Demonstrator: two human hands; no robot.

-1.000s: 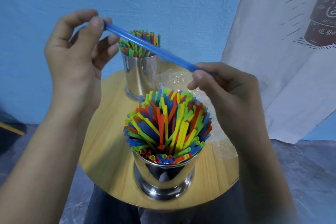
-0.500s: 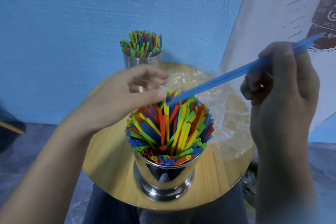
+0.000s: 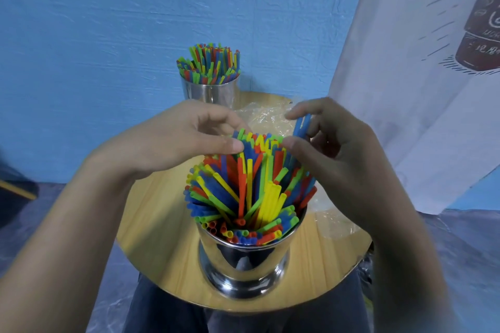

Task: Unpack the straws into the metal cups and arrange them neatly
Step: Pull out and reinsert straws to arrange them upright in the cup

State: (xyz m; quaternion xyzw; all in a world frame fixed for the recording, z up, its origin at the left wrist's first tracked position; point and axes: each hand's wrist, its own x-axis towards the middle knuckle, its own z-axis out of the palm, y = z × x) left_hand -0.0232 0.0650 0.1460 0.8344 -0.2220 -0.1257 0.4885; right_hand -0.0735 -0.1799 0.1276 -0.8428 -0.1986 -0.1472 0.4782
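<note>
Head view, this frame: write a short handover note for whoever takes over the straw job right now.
Left hand rests its fingertips on the straws in the near cup.
Right hand pinches a blue straw at that bundle's far right edge.
Far cup stands full at the back of the table; plastic wrap lies beside it.
Done: both cups loaded.
To do: seat the blue straw, level the near bundle.
</note>
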